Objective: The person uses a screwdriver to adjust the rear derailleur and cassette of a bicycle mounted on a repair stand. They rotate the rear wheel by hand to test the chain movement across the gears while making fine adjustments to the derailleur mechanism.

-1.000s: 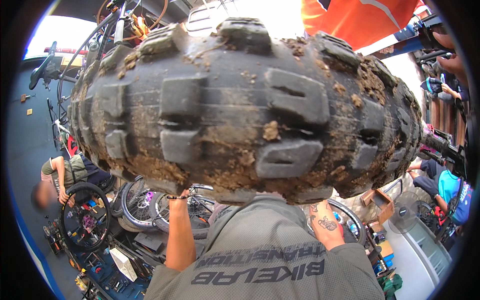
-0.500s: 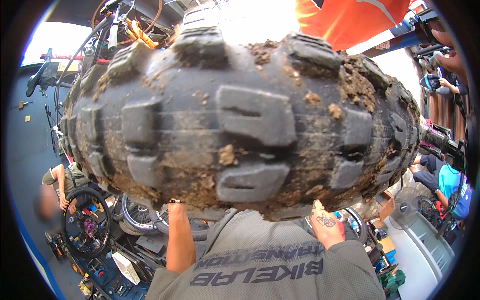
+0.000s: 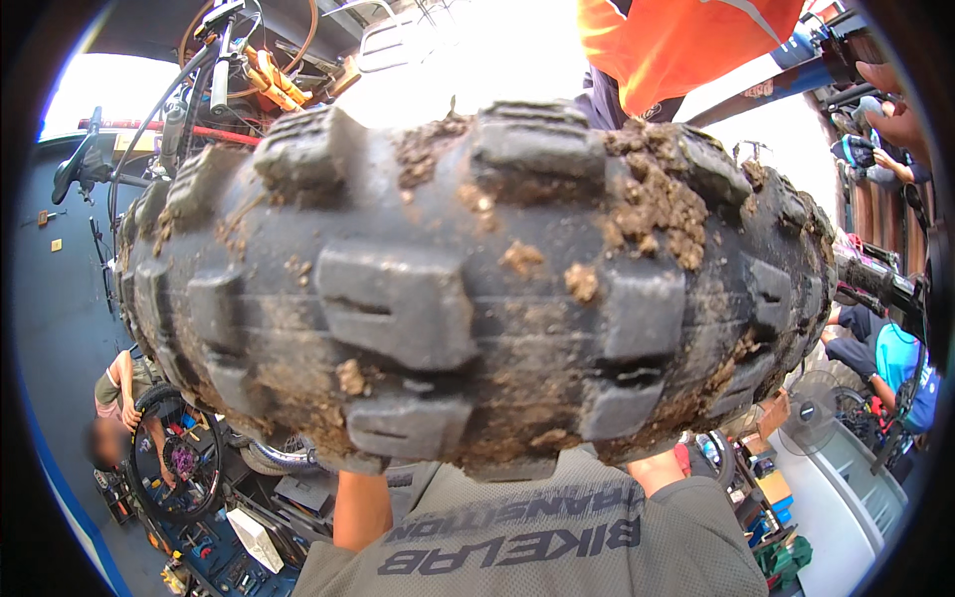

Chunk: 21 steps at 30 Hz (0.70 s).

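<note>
A large knobby bicycle tyre spans the middle of the head view, very near me. Brown mud clods cling between its black knobs, thickest on the right. Below it, my left forearm reaches up behind the tyre's lower edge. My right forearm does likewise on the other side, below the tyre's right half. Both hands are hidden behind the tyre, so their fingers and grip do not show. My grey-green shirt fills the space between the forearms.
At left, a co-worker holds an upright wheel above tools on the floor. Another person's orange shirt is at the top, and someone's hand at the right edge. Bicycles stand upper left; a fan stands right.
The tyre's knobs and mud clods have shifted left and downward. My tattooed right hand area, visible under the tyre before, is now covered by it. The co-worker's head has moved slightly.
</note>
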Motion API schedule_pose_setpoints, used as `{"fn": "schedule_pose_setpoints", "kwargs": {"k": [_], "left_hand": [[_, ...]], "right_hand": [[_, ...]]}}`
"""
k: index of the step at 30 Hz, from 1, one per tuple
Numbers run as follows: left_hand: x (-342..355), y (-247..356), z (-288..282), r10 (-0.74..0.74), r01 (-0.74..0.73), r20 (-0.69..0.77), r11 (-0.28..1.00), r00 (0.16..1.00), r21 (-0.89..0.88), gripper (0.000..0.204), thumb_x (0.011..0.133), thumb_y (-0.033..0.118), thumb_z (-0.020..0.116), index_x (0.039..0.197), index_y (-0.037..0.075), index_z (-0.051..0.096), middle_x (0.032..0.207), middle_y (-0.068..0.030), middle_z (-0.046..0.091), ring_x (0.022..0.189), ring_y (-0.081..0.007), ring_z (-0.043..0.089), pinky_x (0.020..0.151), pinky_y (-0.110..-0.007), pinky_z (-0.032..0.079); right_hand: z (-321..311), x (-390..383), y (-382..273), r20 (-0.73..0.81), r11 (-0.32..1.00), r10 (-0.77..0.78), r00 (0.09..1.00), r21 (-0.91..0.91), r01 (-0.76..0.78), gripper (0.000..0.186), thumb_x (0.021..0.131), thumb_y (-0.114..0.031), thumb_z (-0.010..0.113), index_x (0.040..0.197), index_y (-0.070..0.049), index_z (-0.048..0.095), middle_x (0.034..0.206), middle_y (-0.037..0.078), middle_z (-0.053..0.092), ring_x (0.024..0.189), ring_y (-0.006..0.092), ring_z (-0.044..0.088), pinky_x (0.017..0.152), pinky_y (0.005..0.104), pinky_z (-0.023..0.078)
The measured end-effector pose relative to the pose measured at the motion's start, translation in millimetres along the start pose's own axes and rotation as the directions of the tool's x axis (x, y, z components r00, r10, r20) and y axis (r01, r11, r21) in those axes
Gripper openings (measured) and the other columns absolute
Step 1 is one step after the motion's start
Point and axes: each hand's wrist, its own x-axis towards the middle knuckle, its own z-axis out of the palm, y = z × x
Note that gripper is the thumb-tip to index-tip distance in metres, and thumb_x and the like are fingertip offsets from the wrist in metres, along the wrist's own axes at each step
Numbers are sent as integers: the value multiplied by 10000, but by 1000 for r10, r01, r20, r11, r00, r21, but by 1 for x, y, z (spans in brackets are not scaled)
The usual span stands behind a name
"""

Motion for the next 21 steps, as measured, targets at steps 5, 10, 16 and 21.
{"fn": "schedule_pose_setpoints", "kwargs": {"k": [5, 10, 16, 21], "left_hand": [[-5, 3, -1, -16, 16, 6, 1000, 1000, 7, 108, 1024, 97, 689, 1123, 82, 647, 969, -134, 722, 720, -220, 707, 625, -371, 639], [-10, 4, -8, -18, 17, 17, 1000, 1000, 19, 99, 1030, 108, 685, 1117, 74, 653, 950, -133, 719, 706, -220, 702, 611, -367, 629], [-11, 9, -6, -23, 22, 37, 999, 999, 27, 95, 1037, 121, 680, 1111, 66, 659, 926, -132, 716, 689, -220, 698, 593, -362, 617], [-5, 14, -4, -2, 0, 54, 1000, 999, 25, 97, 1042, 132, 677, 1106, 58, 665, 906, -131, 713, 676, -221, 693, 579, -358, 607]], "right_hand": [[-2, -4, 4, 4, 1000, 29, 1000, 12, -29, 811, 822, -360, 895, 1480, -20, 564, 1366, 311, 608, 1336, 500, 487, 1179, 551, 387], [0, -6, 7, 6, 999, 40, 999, 33, -40, 819, 820, -362, 898, 1481, -16, 562, 1367, 311, 607, 1342, 499, 481, 1183, 554, 383], [-1, -9, 7, 16, 998, 58, 998, 36, -58, 828, 817, -365, 903, 1482, -11, 559, 1368, 311, 605, 1350, 497, 475, 1188, 557, 378], [-2, -10, 5, 30, 997, 69, 997, 36, -70, 836, 814, -367, 907, 1483, -7, 557, 1369, 311, 604, 1357, 496, 470, 1191, 560, 374]]}}
